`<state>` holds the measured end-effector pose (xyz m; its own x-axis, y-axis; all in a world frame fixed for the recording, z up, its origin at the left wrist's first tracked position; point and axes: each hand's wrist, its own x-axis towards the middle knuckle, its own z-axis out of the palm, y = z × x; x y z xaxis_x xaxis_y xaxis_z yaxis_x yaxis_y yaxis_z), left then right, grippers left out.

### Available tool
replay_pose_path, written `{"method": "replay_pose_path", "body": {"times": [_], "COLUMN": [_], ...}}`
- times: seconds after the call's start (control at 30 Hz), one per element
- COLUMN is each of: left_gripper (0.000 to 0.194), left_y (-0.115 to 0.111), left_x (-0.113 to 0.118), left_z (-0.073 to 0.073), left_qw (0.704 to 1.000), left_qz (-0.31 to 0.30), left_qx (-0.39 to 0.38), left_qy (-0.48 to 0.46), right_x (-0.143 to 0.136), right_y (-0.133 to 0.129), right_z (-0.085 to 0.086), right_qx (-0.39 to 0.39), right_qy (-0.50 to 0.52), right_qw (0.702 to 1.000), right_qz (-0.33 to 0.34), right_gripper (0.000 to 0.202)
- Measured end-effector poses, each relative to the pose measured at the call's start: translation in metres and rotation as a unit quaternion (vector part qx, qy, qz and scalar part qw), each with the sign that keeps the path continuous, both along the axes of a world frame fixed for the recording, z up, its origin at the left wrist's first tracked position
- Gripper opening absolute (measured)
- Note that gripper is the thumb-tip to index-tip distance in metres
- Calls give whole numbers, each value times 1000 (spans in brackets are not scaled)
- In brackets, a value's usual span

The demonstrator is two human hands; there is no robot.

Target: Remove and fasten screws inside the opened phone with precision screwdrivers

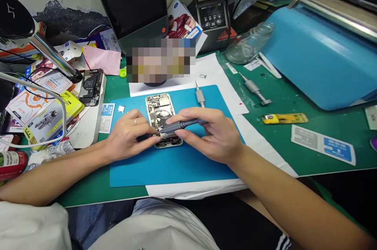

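Observation:
An opened phone lies on a blue mat, its inner parts showing. From the right, my right hand grips a dark grey screwdriver between thumb and fingers, the tool slanting down to the lower part of the phone. At the phone's lower left edge is my left hand, with a ring on one finger. Its thumb and fingertips come close together around something small and dark that I cannot make out. The screwdriver's tip is hard to see near these fingertips. A second screwdriver lies behind my right hand.
Another phone part rests on a white box at the left, near a yellow box. A glass jar, a third screwdriver and a yellow cutter lie at the right. A dark screen stands behind.

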<state>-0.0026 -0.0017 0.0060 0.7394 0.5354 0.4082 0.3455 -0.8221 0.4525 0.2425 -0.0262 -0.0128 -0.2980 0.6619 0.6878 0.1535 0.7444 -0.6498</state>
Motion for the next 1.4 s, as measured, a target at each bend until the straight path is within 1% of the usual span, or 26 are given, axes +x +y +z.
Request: {"method": "replay_pose_path", "body": {"times": [0.07,0.2,0.3,0.37,0.47,0.57,0.7,0.83,1.0,1.07,1.13,1.23,1.4], "left_gripper": [17,29,20,17,20,26,32,35,36,36,36,35,34], "left_y": [0,-2,-3,-4,-4,-5,-5,-4,-4,-4,-4,-4,-3], "left_x": [0,1,1,1,3,4,4,4,5,5,6,6,6], "left_z": [1,2,2,1,0,-1,-4,-4,-4,-4,-5,-5,-6], "left_qw": [1000,999,998,998,997,996,993,991,990,989,989,989,990], "left_qz": [5,34,57,68,60,45,41,35,33,36,40,39,35], "left_qx": [6,8,-9,-17,-23,-19,-17,-13,-11,-12,-15,-19,-17], "left_qy": [-1,-5,-9,5,46,76,111,131,140,141,140,139,136], "right_x": [0,0,0,0,1,2,3,2,0,0,0,1,2], "right_y": [0,0,0,0,1,1,0,-3,-4,-3,-3,-3,-4], "right_z": [1,4,5,6,8,8,6,4,3,3,3,4,4], "right_qx": [-4,-34,-57,-64,-71,-58,-47,-27,17,36,42,29,18], "right_qy": [3,37,71,80,77,78,69,37,-18,-37,-63,-98,-103], "right_qw": [1000,999,996,994,993,993,992,996,999,999,997,995,995], "right_qz": [-1,0,-18,-39,-56,-69,-98,-74,-21,-8,-2,3,2], "right_gripper": [60,59,54,49,44,43,36,41,63,67,64,55,52]}}
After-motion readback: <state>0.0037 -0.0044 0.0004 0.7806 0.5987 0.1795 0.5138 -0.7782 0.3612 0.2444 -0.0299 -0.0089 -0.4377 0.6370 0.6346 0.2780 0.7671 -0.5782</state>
